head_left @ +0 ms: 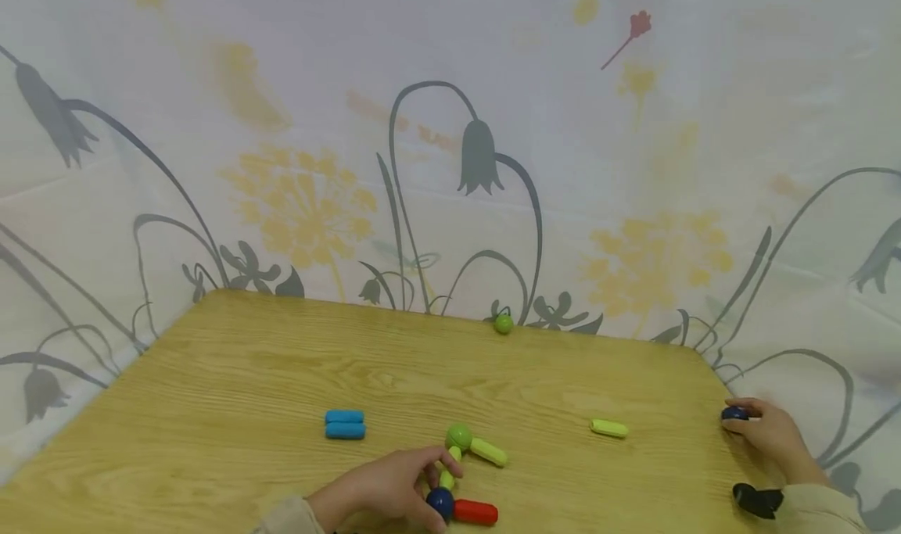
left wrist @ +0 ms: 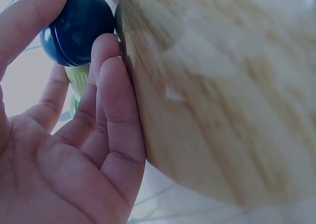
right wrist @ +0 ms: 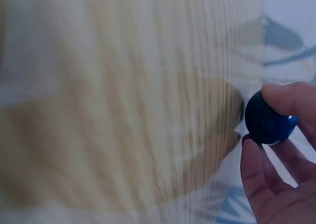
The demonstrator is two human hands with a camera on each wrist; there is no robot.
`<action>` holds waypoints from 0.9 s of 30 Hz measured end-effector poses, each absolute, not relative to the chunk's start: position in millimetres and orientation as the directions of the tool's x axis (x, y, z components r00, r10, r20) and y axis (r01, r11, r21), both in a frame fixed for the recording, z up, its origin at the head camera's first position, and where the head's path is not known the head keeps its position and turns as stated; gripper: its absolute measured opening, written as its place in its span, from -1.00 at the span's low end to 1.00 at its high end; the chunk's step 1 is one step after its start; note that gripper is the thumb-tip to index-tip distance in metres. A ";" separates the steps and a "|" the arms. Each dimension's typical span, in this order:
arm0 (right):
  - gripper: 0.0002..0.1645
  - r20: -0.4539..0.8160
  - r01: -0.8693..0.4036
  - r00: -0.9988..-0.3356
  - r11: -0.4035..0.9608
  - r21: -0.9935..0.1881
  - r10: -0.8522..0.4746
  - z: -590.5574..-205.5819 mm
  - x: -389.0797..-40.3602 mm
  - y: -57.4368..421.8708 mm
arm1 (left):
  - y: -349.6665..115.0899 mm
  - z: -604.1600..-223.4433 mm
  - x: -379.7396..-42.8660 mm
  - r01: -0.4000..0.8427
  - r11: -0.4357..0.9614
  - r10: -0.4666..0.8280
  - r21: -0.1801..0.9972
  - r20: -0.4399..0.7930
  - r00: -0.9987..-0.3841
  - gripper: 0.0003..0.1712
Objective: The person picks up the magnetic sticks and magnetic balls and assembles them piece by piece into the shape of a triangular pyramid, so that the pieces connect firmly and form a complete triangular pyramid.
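My left hand (head_left: 390,483) holds a dark blue ball (head_left: 439,504) at the table's near side, thumb on one side and fingers around the other. From that ball a red rod (head_left: 475,512) points right, and a yellow-green rod (head_left: 449,471) runs to a green ball (head_left: 459,437). A second yellow-green rod (head_left: 489,452) extends from the green ball. Far to the right, my right hand (head_left: 774,436) grips another dark blue ball (right wrist: 269,117) between thumb and fingers, low over the table's right edge area.
Two blue rods (head_left: 345,424) lie side by side left of the joined pieces. A loose yellow-green rod (head_left: 608,428) lies to the right. Another green ball (head_left: 503,324) sits at the table's back edge, before a flower-patterned curtain (head_left: 436,237). A black object (head_left: 757,500) shows by the right sleeve.
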State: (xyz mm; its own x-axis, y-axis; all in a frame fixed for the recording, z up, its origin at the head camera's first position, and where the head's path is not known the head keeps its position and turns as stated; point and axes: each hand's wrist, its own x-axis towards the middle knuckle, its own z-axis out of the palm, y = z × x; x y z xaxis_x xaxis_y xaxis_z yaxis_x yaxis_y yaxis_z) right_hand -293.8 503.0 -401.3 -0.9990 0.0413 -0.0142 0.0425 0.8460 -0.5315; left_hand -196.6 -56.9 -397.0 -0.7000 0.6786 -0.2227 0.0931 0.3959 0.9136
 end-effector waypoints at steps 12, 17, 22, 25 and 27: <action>-0.30 0.000 -0.010 -1.000 0.727 -0.687 -0.013 -392.1 -255.2 424.2 | -54.0 -402.0 -198.8 0.104 0.407 0.678 0.908 -0.224 -0.700 -0.53; -0.40 -0.020 -0.024 -0.998 0.673 -0.739 -0.057 -390.7 -244.1 384.6 | -53.4 -401.1 -198.4 0.130 0.420 0.673 0.898 -0.212 -0.709 -0.55; -0.51 -0.025 -0.088 -0.982 0.565 -0.820 -0.189 -389.3 -234.9 345.3 | -52.2 -399.7 -196.7 0.154 0.421 0.672 0.894 -0.194 -0.715 -0.60; -0.49 -0.039 -0.138 -0.943 0.496 -0.857 -0.330 -390.7 -229.7 326.8 | -51.2 -398.8 -194.3 0.182 0.451 0.655 0.874 -0.185 -0.733 -0.60; -0.50 -0.047 -0.175 -0.908 0.479 -0.860 -0.416 -392.6 -227.1 315.5 | -50.1 -398.2 -192.8 0.195 0.480 0.636 0.855 -0.186 -0.749 -0.61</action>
